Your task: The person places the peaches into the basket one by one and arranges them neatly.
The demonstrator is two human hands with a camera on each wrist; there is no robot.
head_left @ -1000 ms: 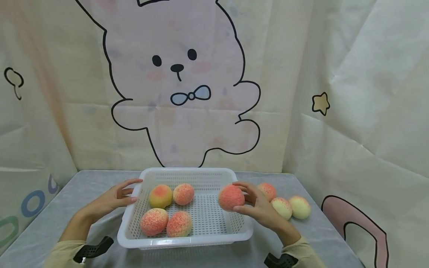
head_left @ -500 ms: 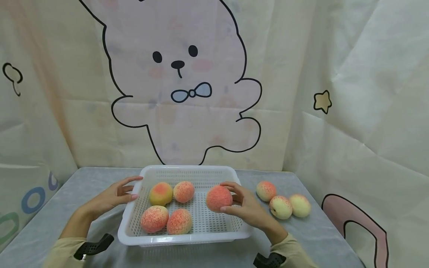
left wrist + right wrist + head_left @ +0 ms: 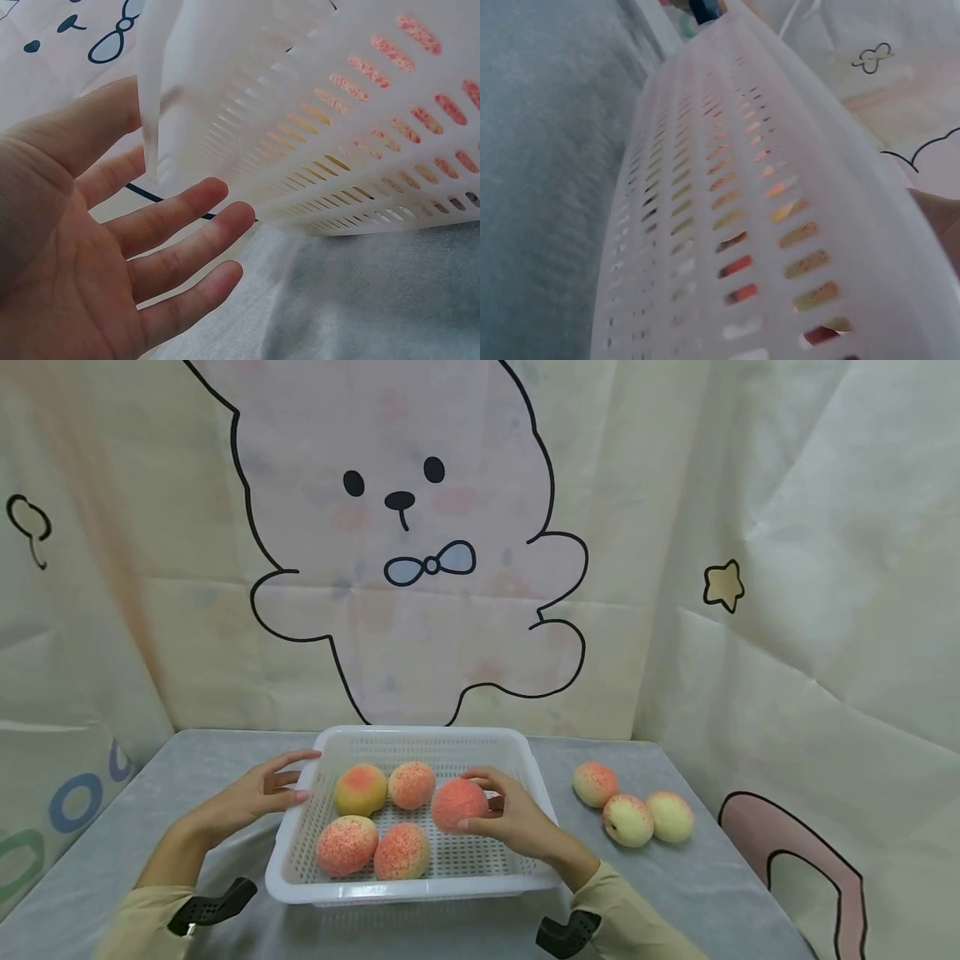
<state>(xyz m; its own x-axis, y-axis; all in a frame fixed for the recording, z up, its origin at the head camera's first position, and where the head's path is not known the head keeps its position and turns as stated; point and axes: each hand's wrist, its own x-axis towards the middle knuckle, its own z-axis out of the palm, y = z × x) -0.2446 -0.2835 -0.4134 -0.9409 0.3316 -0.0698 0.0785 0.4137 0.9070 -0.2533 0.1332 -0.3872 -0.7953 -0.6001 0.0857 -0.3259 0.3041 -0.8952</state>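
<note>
My right hand (image 3: 517, 818) holds a pinkish-red peach (image 3: 457, 806) between thumb and fingers, over the middle of the white perforated plastic basket (image 3: 480, 887). At the basket's left rim rests my left hand (image 3: 262, 789), thumb and forefinger on the edge. The left wrist view shows its other fingers (image 3: 184, 262) extended and spread outside the slotted wall. Left in the basket lie a yellow-orange peach (image 3: 360, 790), a speckled peach (image 3: 412, 785) and two more speckled peaches (image 3: 347, 846) in front. In the right wrist view the basket wall (image 3: 705, 187) hides most of the hand.
On the grey cloth-covered table (image 3: 600, 902), right of the basket, sit a red-tinged peach (image 3: 596, 785), a pale speckled peach (image 3: 628, 821) and a pale yellow peach (image 3: 671, 817). Behind the table hangs a curtain (image 3: 465, 652) with a cartoon bear.
My right hand has moved left with the pinkish-red peach, from the basket's right side to near its middle. The left hand has stayed at the left rim.
</note>
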